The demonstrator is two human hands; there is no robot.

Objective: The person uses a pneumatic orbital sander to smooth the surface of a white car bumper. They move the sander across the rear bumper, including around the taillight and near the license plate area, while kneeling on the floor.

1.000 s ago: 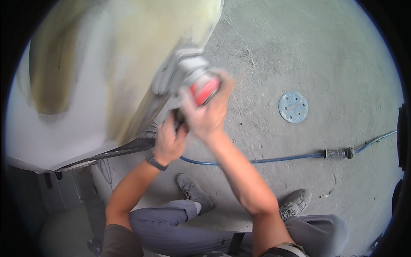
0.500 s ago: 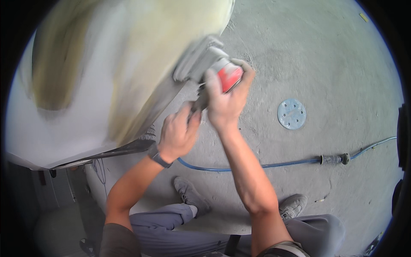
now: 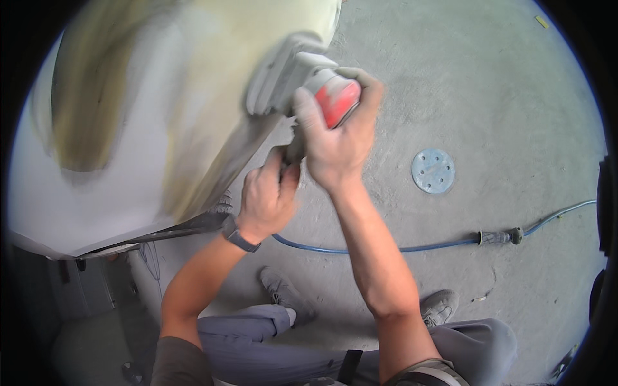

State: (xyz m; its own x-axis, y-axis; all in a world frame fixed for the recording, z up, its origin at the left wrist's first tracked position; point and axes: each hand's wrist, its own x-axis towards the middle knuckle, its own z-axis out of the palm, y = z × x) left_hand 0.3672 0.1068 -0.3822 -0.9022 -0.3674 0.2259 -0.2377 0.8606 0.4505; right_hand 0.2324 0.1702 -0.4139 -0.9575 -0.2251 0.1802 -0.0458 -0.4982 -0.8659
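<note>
A dusty grey air sander with a red top [image 3: 339, 101] is held in both hands, its broad pad against the edge of a car body panel [image 3: 212, 83]. My right hand [image 3: 341, 138] wraps round the sander's head, thumb on the near side and fingers over the far side. Lower down, my left hand [image 3: 265, 196] is closed round its dark rear handle. The panel is patched in white, cream and brownish areas. My hands hide part of the handle, and the pad's working face is out of sight against the panel.
On the concrete floor [image 3: 502, 128] to the right lies a round sanding disc [image 3: 433, 171] with several holes. A blue air hose [image 3: 386, 249] with a connector [image 3: 499, 237] crosses the floor between my feet and the disc. Part of a tyre [image 3: 223, 204] shows under the panel.
The sander and my right hand have shifted slightly up and to the left along the panel. Both hands keep their hold.
</note>
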